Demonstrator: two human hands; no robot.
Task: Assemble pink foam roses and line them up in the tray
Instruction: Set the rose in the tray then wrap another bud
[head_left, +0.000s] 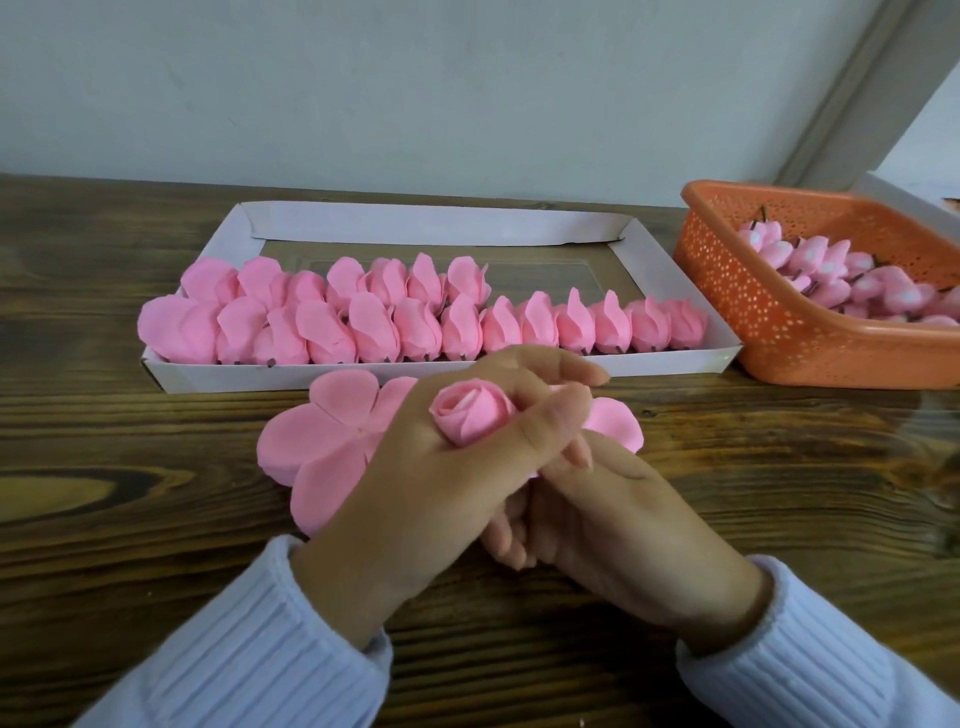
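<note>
My left hand (415, 467) reaches across the table's middle and holds a pink foam rose bud (470, 413) between its thumb and fingers. Flat pink foam petals (322, 441) spread out beneath this hand, with another petal (615, 421) showing to the right. My right hand (623, 519) lies tucked under the left one with its fingers curled. What they hold is hidden. Behind my hands, a white cardboard tray (675, 358) holds two rows of finished pink roses (415, 327).
An orange perforated basket (779, 322) at the right holds several pink buds (831, 280) with dark stems. The dark wooden table (130, 519) runs to a pale wall at the back. The right part of the tray's back row has no roses.
</note>
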